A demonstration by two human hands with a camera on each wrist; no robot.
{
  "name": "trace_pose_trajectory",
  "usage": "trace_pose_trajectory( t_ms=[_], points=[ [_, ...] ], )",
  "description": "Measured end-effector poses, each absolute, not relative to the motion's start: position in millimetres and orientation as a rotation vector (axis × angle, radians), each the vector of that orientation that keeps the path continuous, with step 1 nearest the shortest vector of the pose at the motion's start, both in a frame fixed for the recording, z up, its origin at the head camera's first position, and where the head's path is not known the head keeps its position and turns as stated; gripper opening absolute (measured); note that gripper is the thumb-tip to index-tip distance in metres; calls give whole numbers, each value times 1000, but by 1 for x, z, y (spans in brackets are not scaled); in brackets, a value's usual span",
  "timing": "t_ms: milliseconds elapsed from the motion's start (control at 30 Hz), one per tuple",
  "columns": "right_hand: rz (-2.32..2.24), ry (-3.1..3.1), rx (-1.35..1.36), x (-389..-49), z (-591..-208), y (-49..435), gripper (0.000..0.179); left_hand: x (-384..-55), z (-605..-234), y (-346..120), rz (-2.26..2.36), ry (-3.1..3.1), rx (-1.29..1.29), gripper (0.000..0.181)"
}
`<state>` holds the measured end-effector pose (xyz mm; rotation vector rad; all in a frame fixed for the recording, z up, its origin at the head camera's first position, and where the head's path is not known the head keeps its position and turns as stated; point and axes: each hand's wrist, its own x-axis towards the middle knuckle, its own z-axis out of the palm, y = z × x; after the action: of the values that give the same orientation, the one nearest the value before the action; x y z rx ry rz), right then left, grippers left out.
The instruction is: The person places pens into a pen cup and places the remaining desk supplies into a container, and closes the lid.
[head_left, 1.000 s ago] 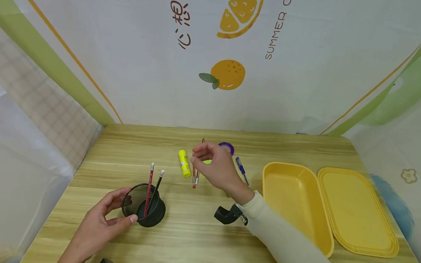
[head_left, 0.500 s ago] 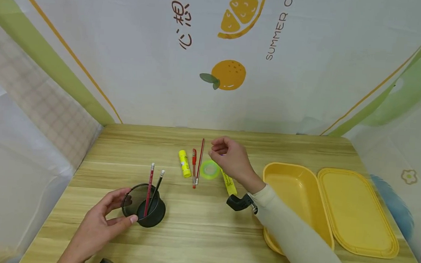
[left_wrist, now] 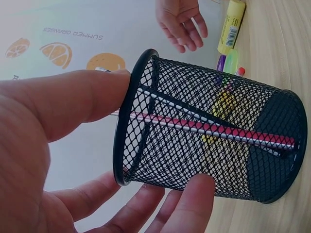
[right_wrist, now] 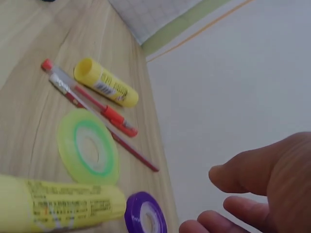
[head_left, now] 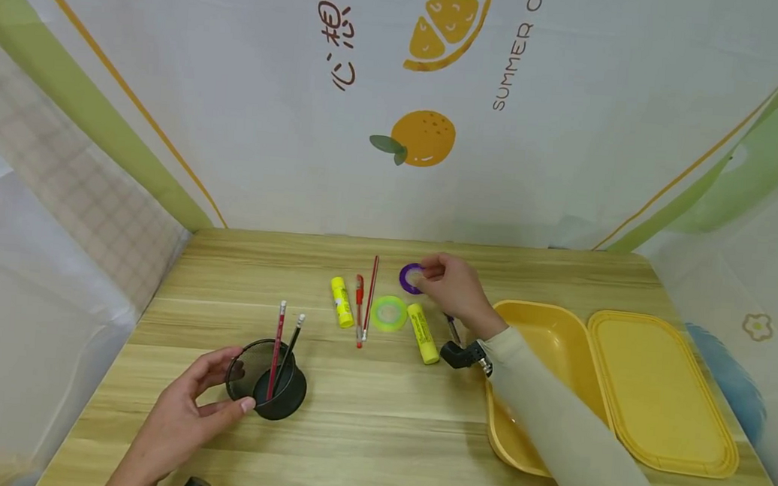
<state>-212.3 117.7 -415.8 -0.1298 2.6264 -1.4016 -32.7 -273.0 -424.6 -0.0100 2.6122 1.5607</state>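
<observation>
My left hand (head_left: 177, 413) holds a black mesh pen holder (head_left: 288, 398) by its rim, thumb and fingers on opposite sides. Inside it lean a red pencil (head_left: 276, 348) and a black pencil (head_left: 292, 342), eraser ends up. Over the table my right hand (head_left: 455, 289) hovers with loosely bent fingers and nothing between them, as the right wrist view shows. It overlaps the edge of a purple tape roll (head_left: 404, 280) in the head view. Below this hand lies a blue pen (head_left: 451, 326), mostly hidden by the hand and wrist camera.
Left of the right hand lie two yellow glue sticks (head_left: 422, 334), a green tape roll (head_left: 376, 314), a red pen (head_left: 360, 294) and another red pencil (head_left: 372, 283). A yellow box (head_left: 540, 314) stands at right, partly under the right sleeve, with its lid (head_left: 663, 390) beside it.
My right hand has moved right, from above the red pen and pencil past the green tape roll to the purple one. The left hand and pen holder have stayed put.
</observation>
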Motion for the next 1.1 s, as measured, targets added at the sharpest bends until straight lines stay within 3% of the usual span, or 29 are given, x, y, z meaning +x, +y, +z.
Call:
trace_pose_trajectory(
  t_ms=[667,1100],
  points=[
    [-1036,2786,-70,-220,-439,132,43,-29,-422,-273,1522,2616,-41,72],
    [-904,2764,-30,-222,-445,129,53,-30,-424,-273,1526,2625,-23,70]
  ],
)
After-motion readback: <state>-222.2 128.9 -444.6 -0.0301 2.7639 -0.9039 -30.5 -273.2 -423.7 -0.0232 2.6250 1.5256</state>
